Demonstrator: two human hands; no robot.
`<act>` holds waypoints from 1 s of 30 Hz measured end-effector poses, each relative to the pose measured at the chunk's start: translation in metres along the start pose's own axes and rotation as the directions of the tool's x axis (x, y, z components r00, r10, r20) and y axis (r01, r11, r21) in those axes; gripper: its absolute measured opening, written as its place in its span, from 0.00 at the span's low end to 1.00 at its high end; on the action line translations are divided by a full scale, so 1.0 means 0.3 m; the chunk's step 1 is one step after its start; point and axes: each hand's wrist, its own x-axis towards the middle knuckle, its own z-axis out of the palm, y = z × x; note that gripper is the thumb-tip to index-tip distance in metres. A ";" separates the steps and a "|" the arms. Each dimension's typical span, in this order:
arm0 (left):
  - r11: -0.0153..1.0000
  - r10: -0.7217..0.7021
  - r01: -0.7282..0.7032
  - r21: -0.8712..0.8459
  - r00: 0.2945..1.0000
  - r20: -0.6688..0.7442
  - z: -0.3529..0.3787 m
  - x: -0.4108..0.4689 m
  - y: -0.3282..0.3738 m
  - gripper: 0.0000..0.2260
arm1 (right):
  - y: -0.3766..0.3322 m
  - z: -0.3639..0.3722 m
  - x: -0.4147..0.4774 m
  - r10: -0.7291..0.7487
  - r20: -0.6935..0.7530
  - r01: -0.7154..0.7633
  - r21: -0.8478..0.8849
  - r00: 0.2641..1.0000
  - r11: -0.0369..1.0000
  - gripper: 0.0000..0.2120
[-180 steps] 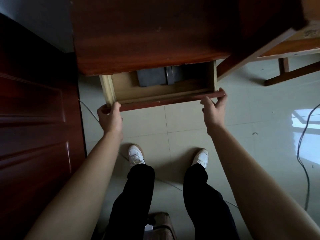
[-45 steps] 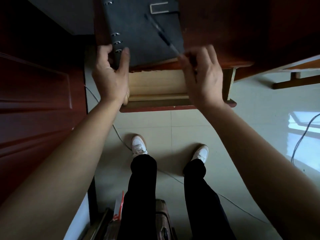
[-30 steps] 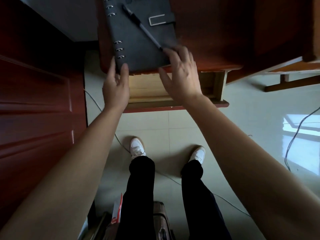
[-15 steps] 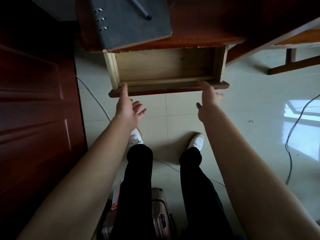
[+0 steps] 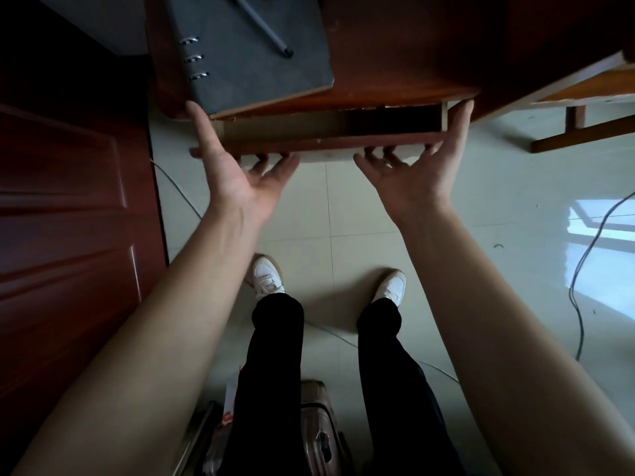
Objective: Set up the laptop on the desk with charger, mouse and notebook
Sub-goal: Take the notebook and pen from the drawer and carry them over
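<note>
Both hands are set against the front of the drawer point(image 5: 330, 144) in the upper middle of the frame. The left hand point(image 5: 240, 180) cups the left end of the drawer front, thumb running up along the left corner, fingers curled under the lower edge. The right hand point(image 5: 417, 173) mirrors it at the right end, thumb up beside the right corner, fingers tucked under. Neither grip is clamped on anything loose — each is a wide, spread hold pressed to the drawer front, palms turned toward the counter point(image 5: 429, 46).

The drawer stands only partly out; a narrow strip of its pale inside shows, and no contents can be seen in that strip. Its long axis runs left to right across the frame, square to both forearms, so the push lies straight up the frame and into the counter, with the two hands sharing it evenly.

The notebook point(image 5: 254, 53), a dark ring binder, lies on the counter at the upper left, its near corner close to the counter's front edge, just above the left thumb. A pen point(image 5: 263, 25) rests aslant on its cover. Judging by this, the notebook part is placed — laptop, charger and mouse are not in view. A suitcase point(image 5: 319, 438) stands on the floor behind the legs.
</note>
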 end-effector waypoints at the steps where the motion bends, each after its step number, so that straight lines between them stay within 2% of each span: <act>1: 1.000 -0.001 0.002 -0.015 0.999 0.039 0.012 0.017 0.023 0.36 | -0.005 0.023 0.012 -0.017 0.013 0.017 -0.007 1.000 1.000 0.38; 7: 0.999 0.012 -0.016 0.029 0.991 0.133 0.085 0.067 0.090 0.36 | -0.060 0.165 0.065 -0.079 0.040 0.079 0.008 0.996 0.997 0.27; 12: 0.994 -0.020 0.009 0.111 0.995 0.096 0.046 0.079 0.077 0.36 | -0.046 0.171 0.068 -0.075 0.017 0.077 -0.110 0.997 0.991 0.26; 19: 0.929 0.010 -0.017 0.370 1.000 0.020 -0.029 0.022 0.111 0.34 | -0.054 0.122 0.028 -0.057 -0.026 0.047 -0.306 0.998 0.951 0.32; 22: 0.901 0.025 -0.016 0.433 1.000 -0.013 -0.049 -0.040 0.143 0.31 | -0.042 0.128 -0.034 -0.062 -0.099 0.017 -0.400 0.993 0.916 0.37; 24: 0.875 0.056 -0.026 0.483 0.997 -0.047 -0.052 -0.078 0.167 0.25 | -0.031 0.147 -0.065 -0.152 -0.187 0.028 -0.540 0.971 0.841 0.42; 26: 0.842 0.134 -0.072 0.534 0.988 -0.079 -0.051 -0.093 0.199 0.22 | -0.012 0.175 -0.088 -0.343 -0.208 0.102 -0.705 0.916 0.701 0.45; 28: 0.804 0.218 -0.126 0.581 0.972 -0.090 -0.040 -0.087 0.239 0.22 | 0.007 0.224 -0.110 -0.536 -0.045 0.249 -0.851 0.843 0.463 0.41; 30: 0.786 0.256 -0.161 0.597 0.964 -0.076 -0.021 -0.069 0.278 0.22 | 0.030 0.287 -0.113 -0.616 0.189 0.394 -0.894 0.764 0.214 0.38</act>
